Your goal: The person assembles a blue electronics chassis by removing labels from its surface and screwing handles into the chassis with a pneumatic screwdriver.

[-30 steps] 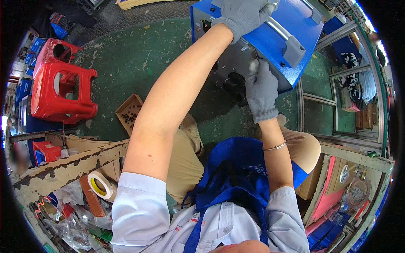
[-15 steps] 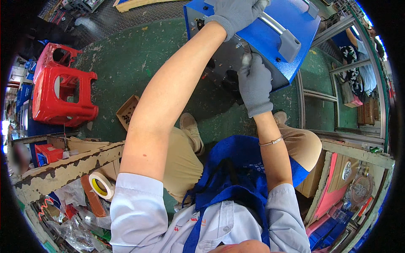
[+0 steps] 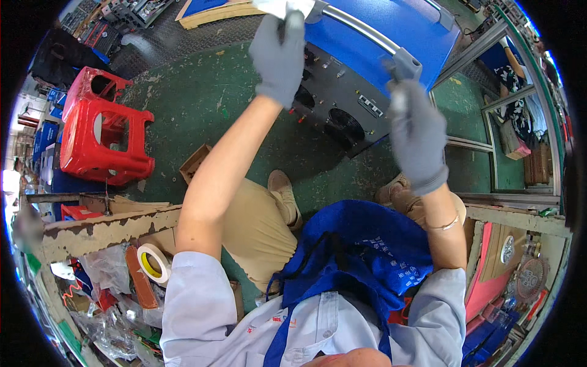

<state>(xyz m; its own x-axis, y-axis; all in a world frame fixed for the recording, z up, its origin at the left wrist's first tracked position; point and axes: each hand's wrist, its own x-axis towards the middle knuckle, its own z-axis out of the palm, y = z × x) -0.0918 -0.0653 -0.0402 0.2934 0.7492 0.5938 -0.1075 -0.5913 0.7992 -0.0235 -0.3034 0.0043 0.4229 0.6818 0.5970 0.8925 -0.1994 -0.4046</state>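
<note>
A blue metal box-shaped machine (image 3: 373, 27) with a dark grey panel (image 3: 345, 79) stands before me at the top of the view. Its panel carries round black fan-like openings, terminals and a small switch. A silver bar handle (image 3: 361, 27) with grey ends runs along the blue cover. My left hand (image 3: 281, 61), in a grey glove, is closed on a crumpled white piece (image 3: 284, 7), perhaps cloth or paper, by the panel's left edge. My right hand (image 3: 419, 134), gloved too, is closed beside the handle's right end; a dark, blurred thing juts from its fingers.
Red plastic stools (image 3: 107, 140) stand at the left on the green floor. A small cardboard box (image 3: 194, 162) lies near my left leg. Worn wooden drawers hold a tape roll (image 3: 153, 263) and plastic bags on the left. A metal frame (image 3: 471, 144) is at the right.
My left hand has moved left off the machine's top, now showing the white piece. My right hand has pulled away from the panel, to the right. The panel shows more fully.
</note>
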